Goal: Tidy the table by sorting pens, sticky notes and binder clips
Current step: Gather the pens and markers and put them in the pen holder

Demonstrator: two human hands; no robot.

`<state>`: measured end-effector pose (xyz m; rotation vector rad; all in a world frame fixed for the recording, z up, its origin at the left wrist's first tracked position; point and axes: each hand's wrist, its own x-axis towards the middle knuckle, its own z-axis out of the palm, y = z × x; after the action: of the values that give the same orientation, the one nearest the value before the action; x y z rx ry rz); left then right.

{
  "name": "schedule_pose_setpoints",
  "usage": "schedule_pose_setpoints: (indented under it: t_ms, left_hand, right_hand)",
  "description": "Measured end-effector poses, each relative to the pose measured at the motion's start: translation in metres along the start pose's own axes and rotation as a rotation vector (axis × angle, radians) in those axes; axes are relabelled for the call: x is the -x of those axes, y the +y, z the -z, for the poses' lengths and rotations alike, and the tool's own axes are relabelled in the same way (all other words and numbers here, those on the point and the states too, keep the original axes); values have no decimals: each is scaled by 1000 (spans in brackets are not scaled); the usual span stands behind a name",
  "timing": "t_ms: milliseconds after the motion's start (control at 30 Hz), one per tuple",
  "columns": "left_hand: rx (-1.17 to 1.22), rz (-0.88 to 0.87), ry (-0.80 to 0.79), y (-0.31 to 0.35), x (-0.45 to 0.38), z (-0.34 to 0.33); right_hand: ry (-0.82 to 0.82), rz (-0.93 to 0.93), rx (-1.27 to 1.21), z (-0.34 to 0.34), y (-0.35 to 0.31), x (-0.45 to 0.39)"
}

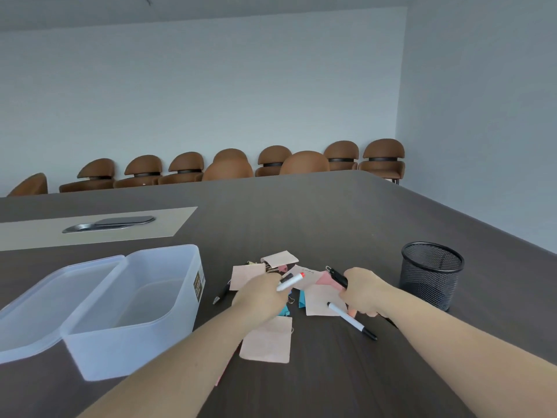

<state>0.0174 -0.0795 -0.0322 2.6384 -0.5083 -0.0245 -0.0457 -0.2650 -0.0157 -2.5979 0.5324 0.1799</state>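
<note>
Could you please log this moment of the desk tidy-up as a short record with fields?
left hand: left hand holds a white marker with red cap
right hand: right hand grips a black pen
loose on table: white marker with black cap; dark pen; pale sticky notes; binder clips, partly hidden under the notes
containers: clear plastic box, nothing visible inside, its lid beside it; black mesh cup
surface: dark table
</note>
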Motion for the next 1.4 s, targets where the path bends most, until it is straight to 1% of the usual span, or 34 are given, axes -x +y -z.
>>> schedule_pose_setpoints:
  t_ms: [100,233,367,433,533,600,700,767,900,933,1000,1033,1133,1200,1267,1300,1400]
  left_hand:
    - [28,-31,-78,5,4,-1]
    - [-21,-117,-111,1,11,5]
    - [-91,-272,-111,10,28,5]
    - [-140,-370,-191,20,33,0]
    - [-195,-496,-344,33,33,-8]
    - [-233,-544,-370,41,32,-12]
    - [-343,-542,-368,46,32,-9]
    - [-378,-517,-402,46,33,-7]
    - [-245,-356,-428,30,34,-1]
    - [-193,-317,-407,26,35,3]
    - [-63,-275,-314,19,35,8]
    - [38,-240,-258,16,33,11]
    - [386,-51,-45,9,26,20]
    - [522,57,111,2,19,29]
    - [626,160,222,-7,13,37]
    - [658,210,251,-12,10,41]
    - [621,303,326,-25,3,40]
  right_hand:
    - [-54,0,-68,1,-1,6]
    - [-69,48,-96,4,0,14]
    - [-36,55,-13,5,3,11]
    - [-8,55,55,5,6,10]
    - [4,67,49,3,13,5]
    - [2,74,24,2,16,2]
    - [19,83,0,2,18,-3]
    - [28,88,-12,3,17,-4]
    - [24,82,-15,3,10,-3]
    - [25,81,-8,3,7,-3]
    - [34,79,10,2,3,-3]
    - [42,80,15,1,-1,-3]
    - [48,94,54,0,-12,-1]
    - [40,108,91,0,-19,0]
    - [53,128,132,-1,-26,-3]
    - [69,141,151,-1,-30,-5]
    - [108,181,174,-2,-39,-19]
